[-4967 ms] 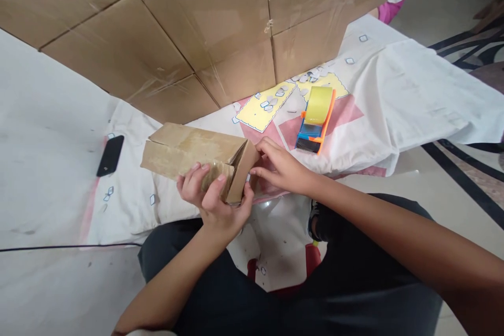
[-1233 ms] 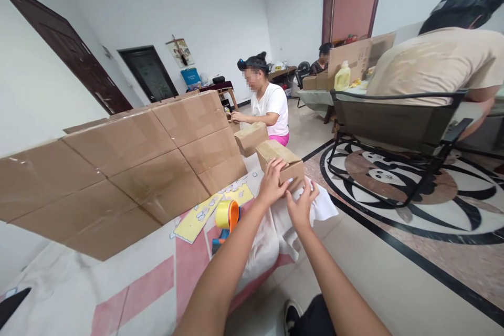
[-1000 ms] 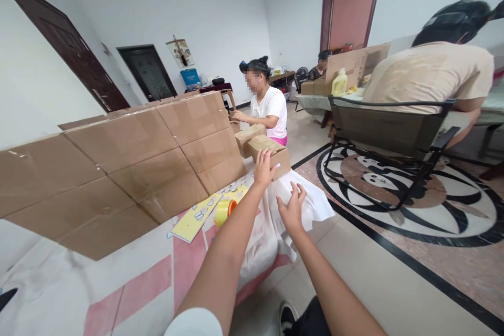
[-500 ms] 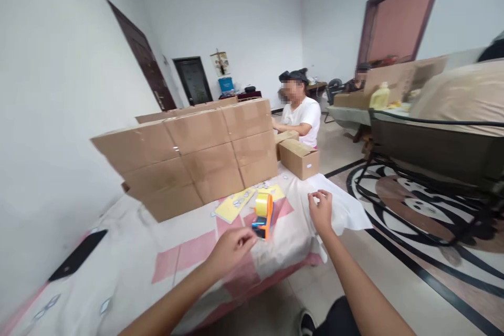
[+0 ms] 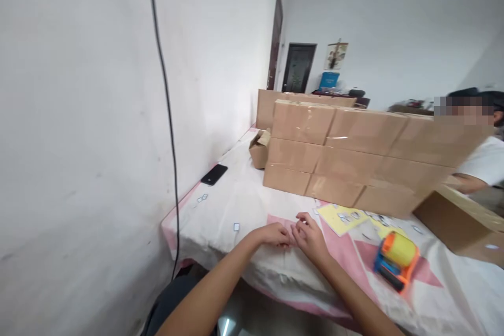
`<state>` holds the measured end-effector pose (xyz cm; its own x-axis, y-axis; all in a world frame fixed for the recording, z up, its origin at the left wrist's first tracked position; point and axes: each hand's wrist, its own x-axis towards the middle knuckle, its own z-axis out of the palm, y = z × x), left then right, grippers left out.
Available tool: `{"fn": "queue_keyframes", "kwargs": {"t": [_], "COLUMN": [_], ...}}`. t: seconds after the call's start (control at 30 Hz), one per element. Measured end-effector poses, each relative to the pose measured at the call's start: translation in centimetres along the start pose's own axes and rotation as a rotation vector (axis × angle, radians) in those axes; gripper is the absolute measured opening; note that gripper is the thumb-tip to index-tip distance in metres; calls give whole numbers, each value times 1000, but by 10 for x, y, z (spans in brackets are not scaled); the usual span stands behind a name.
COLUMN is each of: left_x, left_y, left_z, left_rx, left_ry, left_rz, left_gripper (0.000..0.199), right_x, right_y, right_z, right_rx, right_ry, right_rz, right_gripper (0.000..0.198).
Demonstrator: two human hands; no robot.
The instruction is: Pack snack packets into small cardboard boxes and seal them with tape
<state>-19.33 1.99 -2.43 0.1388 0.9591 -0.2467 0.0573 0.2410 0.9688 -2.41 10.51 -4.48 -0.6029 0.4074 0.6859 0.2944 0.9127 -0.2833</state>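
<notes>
My left hand point(image 5: 274, 234) is closed, its fingers curled in over the near edge of the cloth-covered table point(image 5: 252, 199). Whatever it may hold is hidden. Close beside it is my right hand point(image 5: 310, 236), fingers bent but apart, with nothing visible in them. Right of my hands lies an orange and blue tape dispenser point(image 5: 397, 261) with a yellow roll. Beyond them, yellow sheets point(image 5: 342, 219) carry small white labels. A row of taped cardboard boxes point(image 5: 350, 155), stacked in layers, stands across the table.
A black phone point(image 5: 214, 174) and a small open box point(image 5: 260, 151) lie at the left. A larger carton point(image 5: 460, 220) stands at the right, near a person in a white shirt point(image 5: 482, 163). A black cable point(image 5: 167, 100) hangs down the left wall.
My view has swung left. My hands have come together, away from the tape dispenser, which now lies to their right. The phone and wall are nearer the middle of the view.
</notes>
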Motion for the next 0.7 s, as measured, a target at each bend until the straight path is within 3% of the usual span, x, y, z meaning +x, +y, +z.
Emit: {"fn": "queue_keyframes", "kwargs": {"t": [0.1, 0.2, 0.27, 0.4, 0.5, 0.63, 0.7], "left_x": [-12, -25, -31, -37, -39, -39, -40], "left_y": [-14, -11, -3, 7, 8, 10, 11], "left_z": [-32, -62, -76, -85, -83, -86, -90], "left_rx": [-275, -578, -738, -895, -900, -810, -626], "left_ry": [221, 529, 658, 689, 635, 615, 731], "left_rz": [110, 300, 400, 434, 405, 401, 487], "left_gripper": [33, 46, 51, 51, 46, 30, 19], "right_x": [70, 166, 229, 320, 352, 361, 354], "right_y": [-27, -39, -41, -37, -30, -25, -32], "right_z": [59, 107, 138, 188, 207, 203, 193], "right_rx": [-39, -72, -111, -217, -287, -354, -350], "right_ry": [-342, -407, -435, -476, -474, -431, -408], "right_rz": [154, 212, 250, 458, 662, 714, 638], "right_gripper": [17, 19, 28, 73, 90, 60, 46]}}
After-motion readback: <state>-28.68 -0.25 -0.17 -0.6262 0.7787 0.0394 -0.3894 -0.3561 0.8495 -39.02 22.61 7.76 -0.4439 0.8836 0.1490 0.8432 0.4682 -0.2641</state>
